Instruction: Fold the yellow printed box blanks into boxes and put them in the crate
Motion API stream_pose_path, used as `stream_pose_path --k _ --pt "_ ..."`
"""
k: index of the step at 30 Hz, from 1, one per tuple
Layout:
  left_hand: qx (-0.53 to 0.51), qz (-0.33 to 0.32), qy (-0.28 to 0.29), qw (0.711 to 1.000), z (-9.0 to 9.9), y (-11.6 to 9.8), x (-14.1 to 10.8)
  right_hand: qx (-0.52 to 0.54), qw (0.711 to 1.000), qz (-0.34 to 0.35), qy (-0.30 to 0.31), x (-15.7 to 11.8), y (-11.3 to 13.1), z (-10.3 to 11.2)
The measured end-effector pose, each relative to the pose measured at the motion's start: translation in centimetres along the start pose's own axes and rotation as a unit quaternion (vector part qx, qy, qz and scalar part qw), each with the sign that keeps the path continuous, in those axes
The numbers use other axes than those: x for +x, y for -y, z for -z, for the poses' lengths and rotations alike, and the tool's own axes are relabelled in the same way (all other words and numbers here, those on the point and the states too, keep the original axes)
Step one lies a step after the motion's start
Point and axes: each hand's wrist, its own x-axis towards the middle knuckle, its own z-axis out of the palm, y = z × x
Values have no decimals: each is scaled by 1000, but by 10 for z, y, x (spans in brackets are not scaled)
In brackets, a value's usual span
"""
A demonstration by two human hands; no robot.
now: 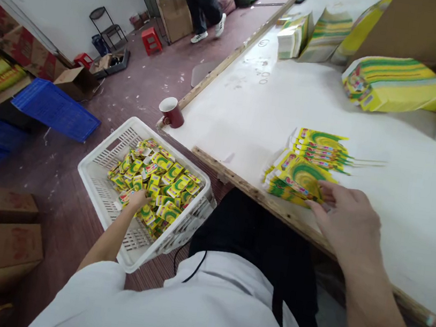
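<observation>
Separating cartons (301, 175) appears the step in hand: right grip (352, 217) pinches their edge on the bench (246, 102). Left grip (137, 200) rests among boxes (179, 185) in the basket (136, 241); its hold cannot be told. Next move likely calls for lifting one carton squarely.

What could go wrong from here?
The mug stands at the corner of the table, by the basket; a bump might tip it onto the small boxes.

The fanned cartons lie near the wooden edge strip, at the right hand; a careless pull could slide some off.

The left hand is among the heaped boxes, so pressing down could crease some.
</observation>
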Motion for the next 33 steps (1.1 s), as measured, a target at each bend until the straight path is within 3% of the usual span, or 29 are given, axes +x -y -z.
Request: stream_pose_path --k 3,6,8,9,10,12,13,16,18,20,23,26,29,33 --pt "-27 -2 -98 995 7 -20 -18 33 999 -21 0 1 3 8" --pt "-62 -31 -194 978 38 -47 -33 66 997 -32 -28 1 15 20" --pt "-123 -104 -235 959 60 -81 -49 114 992 -34 -48 -4 32 28" --pt "-241 -194 -259 915 69 -104 -60 157 986 -25 -44 -7 44 31" --pt "-354 -289 -244 855 76 -131 -75 197 979 -6 -48 -11 57 33" --pt "-516 -439 -135 723 83 -189 -109 253 965 45 -45 -21 81 33" --pt "-571 -475 -83 664 86 -218 -128 277 958 72 -28 -26 91 32" --pt "-713 -443 59 540 95 -288 -178 341 936 90 -12 -43 107 31" --pt "-790 -398 113 453 105 -314 -198 407 911 66 -1 -53 108 35" --pt "-831 -360 137 401 116 -326 -205 480 876 38 31 -61 106 39" --pt "-848 -323 125 400 124 -329 -203 524 849 11 62 -65 105 37" --pt "-836 -297 83 454 115 -325 -195 497 866 7 58 -60 104 24" --pt "-788 -322 57 522 97 -316 -186 482 875 -10 46 -52 96 15" --pt "-751 -379 55 538 75 -301 -171 462 886 -1 30 -47 83 21"
